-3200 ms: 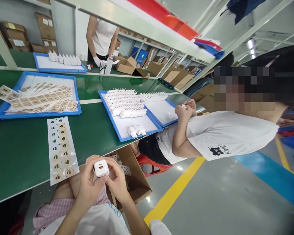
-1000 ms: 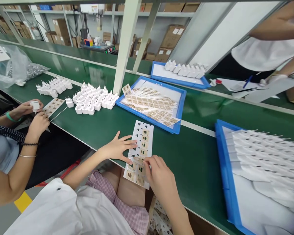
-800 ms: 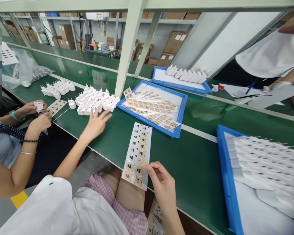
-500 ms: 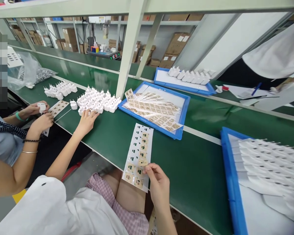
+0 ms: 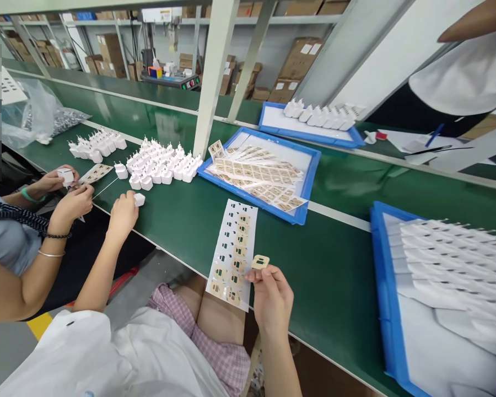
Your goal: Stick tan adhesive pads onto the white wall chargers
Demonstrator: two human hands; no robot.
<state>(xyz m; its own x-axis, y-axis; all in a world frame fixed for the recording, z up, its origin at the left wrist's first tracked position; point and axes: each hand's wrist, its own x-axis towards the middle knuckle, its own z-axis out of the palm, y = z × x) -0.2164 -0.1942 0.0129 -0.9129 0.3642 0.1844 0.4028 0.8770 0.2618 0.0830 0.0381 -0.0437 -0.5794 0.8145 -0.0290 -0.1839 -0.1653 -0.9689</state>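
Note:
My left hand (image 5: 123,216) is closed around a small white plug adapter (image 5: 139,199), just in front of a cluster of white plug adapters (image 5: 161,160) standing pins up. Between the fingertips of my right hand (image 5: 270,292) is a beige sticker (image 5: 260,262) with a dark cut-out, held in the air clear of its sheet. The white sticker sheet (image 5: 223,242) lies on the green bench, its near end over the edge. Several beige stickers remain on its right column and near end; the rest of the left column shows bare backing with dark marks.
A blue tray (image 5: 303,215) holds fanned sticker sheets. Another blue tray (image 5: 380,275) at right carries rows of white adapters, and a third (image 5: 268,129) stands behind. At left a co-worker's hands (image 5: 72,201) hold a white adapter. A metal post (image 5: 215,71) rises from the bench.
My left hand has drawn an adapter out of the cluster, moving left and toward me. My right hand has lifted the beige sticker off the sheet, up and to the right.

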